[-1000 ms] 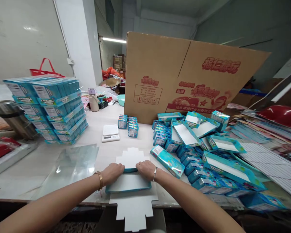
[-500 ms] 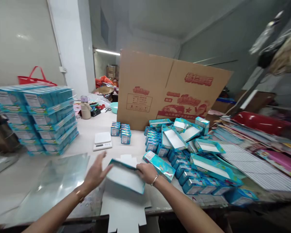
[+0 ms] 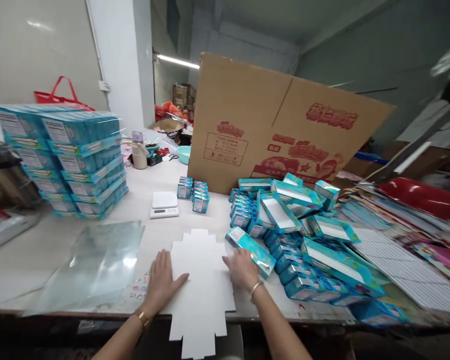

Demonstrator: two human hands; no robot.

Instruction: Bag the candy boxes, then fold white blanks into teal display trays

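A flat white die-cut cardboard blank [image 3: 200, 280] lies on the table in front of me, its lower tabs hanging over the edge. My left hand [image 3: 162, 280] is open at the blank's left side, with the thumb reaching onto the white surface. At the right side is my right hand [image 3: 243, 269], slightly blurred, fingers apart and thumb toward the blank's edge; it holds nothing. Just beyond the right hand lies a closed blue carton [image 3: 252, 251]. Folded blue trays with white insides, such as one tray [image 3: 279, 212], are heaped on rows of small blue boxes [image 3: 302, 286].
Clear plastic sheets [image 3: 97, 265] lie to the left, below stacked wrapped blue packs [image 3: 84, 165]. A white digital scale [image 3: 165, 205] stands behind the blank, near small boxes [image 3: 200, 197]. A large cardboard carton [image 3: 262, 130] rises at the back. Striped white sheets [image 3: 408, 267] lie right.
The folded tray that my right hand gripped has left it, and another tray shows on the heap. Both hands are now down beside the flat blank. The view has shifted somewhat.
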